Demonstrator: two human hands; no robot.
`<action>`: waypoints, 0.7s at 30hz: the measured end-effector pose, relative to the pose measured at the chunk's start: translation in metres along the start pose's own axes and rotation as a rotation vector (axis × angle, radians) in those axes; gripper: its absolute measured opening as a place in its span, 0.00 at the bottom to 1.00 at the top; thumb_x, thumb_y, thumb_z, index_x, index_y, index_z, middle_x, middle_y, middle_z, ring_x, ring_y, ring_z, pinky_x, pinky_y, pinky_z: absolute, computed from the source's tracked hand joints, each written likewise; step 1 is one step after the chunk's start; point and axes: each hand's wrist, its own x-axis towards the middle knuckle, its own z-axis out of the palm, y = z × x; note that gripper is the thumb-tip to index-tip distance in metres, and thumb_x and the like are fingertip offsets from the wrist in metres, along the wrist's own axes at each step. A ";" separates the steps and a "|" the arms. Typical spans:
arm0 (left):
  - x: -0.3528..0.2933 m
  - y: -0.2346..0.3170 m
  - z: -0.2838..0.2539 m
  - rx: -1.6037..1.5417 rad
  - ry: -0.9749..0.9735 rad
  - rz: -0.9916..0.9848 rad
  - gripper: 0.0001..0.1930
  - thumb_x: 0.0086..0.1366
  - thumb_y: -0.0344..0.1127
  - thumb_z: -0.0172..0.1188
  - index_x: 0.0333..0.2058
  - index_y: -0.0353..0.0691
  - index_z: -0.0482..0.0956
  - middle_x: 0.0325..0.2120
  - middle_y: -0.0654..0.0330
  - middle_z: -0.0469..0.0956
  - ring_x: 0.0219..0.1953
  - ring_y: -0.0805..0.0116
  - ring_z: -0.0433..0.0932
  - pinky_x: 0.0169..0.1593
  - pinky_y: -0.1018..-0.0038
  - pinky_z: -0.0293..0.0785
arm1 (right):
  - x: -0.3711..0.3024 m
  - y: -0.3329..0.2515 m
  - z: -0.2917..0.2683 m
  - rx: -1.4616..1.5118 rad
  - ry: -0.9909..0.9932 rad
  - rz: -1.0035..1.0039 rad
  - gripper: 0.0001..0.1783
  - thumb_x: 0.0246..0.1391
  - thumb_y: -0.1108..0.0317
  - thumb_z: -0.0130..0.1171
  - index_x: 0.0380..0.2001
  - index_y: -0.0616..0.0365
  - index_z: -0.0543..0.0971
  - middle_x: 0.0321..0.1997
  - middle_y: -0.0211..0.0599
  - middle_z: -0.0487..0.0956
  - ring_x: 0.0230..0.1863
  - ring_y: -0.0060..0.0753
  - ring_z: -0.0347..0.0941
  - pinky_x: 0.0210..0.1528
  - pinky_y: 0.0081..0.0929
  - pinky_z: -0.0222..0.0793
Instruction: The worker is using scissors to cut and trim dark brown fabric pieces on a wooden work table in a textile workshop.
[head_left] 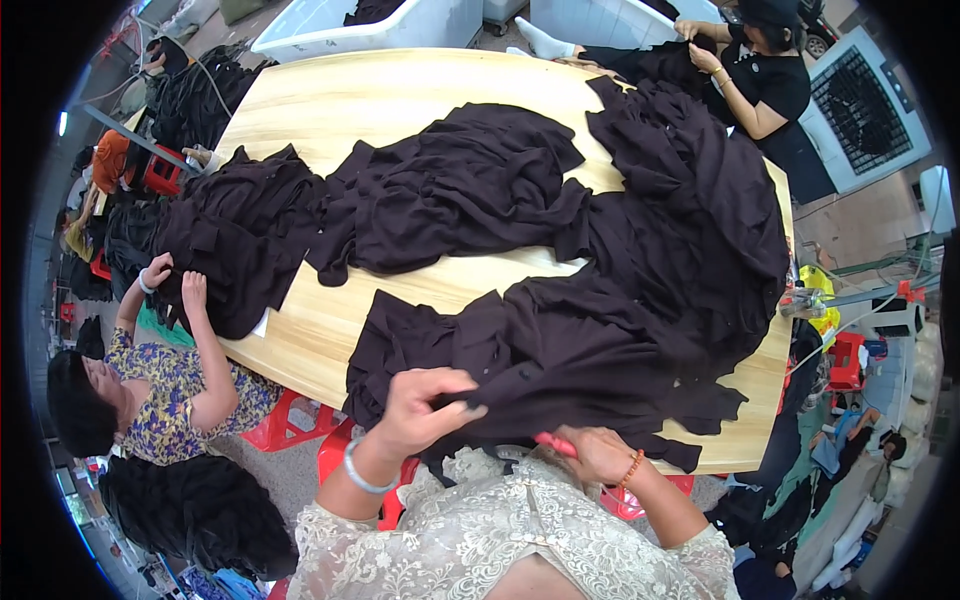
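Dark garments (600, 330) lie heaped along the near side of the table. Above their left part is my left hand (420, 410), fingers curled and thumb toward the index finger. A small dark bit shows at the fingertips; what it is I cannot make out. Close to the table's near edge, my right hand (598, 456) is closed around a red-handled tool (556, 444), whose working end is blurred or hidden. Both hands are in front of my body, apart from each other.
More dark garments (450, 190) cover the middle of the wooden table (340, 350). A person (150, 390) at left and another (755, 95) at far right handle dark cloth. White bins (370, 30) stand behind; red stools (290, 420) are near the front edge.
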 end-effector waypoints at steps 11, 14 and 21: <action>0.007 0.065 -0.150 0.446 0.516 0.445 0.15 0.51 0.20 0.55 0.40 0.29 0.75 0.27 0.55 0.72 0.31 0.68 0.72 0.41 0.72 0.70 | 0.044 0.074 -0.131 -0.566 0.408 -0.188 0.20 0.43 0.75 0.52 0.44 0.63 0.78 0.48 0.54 0.77 0.53 0.53 0.71 0.62 0.41 0.61; 0.065 0.049 -0.181 0.411 0.753 0.353 0.11 0.59 0.22 0.60 0.42 0.30 0.77 0.37 0.59 0.77 0.39 0.76 0.74 0.45 0.82 0.69 | 0.077 0.074 -0.195 -0.713 0.791 -0.340 0.10 0.53 0.65 0.56 0.34 0.61 0.79 0.37 0.53 0.79 0.38 0.52 0.76 0.44 0.39 0.72; 0.072 -0.075 -0.236 0.856 0.824 0.074 0.24 0.55 0.29 0.65 0.52 0.37 0.74 0.33 0.62 0.73 0.31 0.74 0.71 0.38 0.78 0.71 | 0.122 0.041 -0.199 -0.546 0.639 0.109 0.16 0.53 0.61 0.59 0.40 0.62 0.75 0.46 0.55 0.76 0.48 0.56 0.73 0.49 0.43 0.70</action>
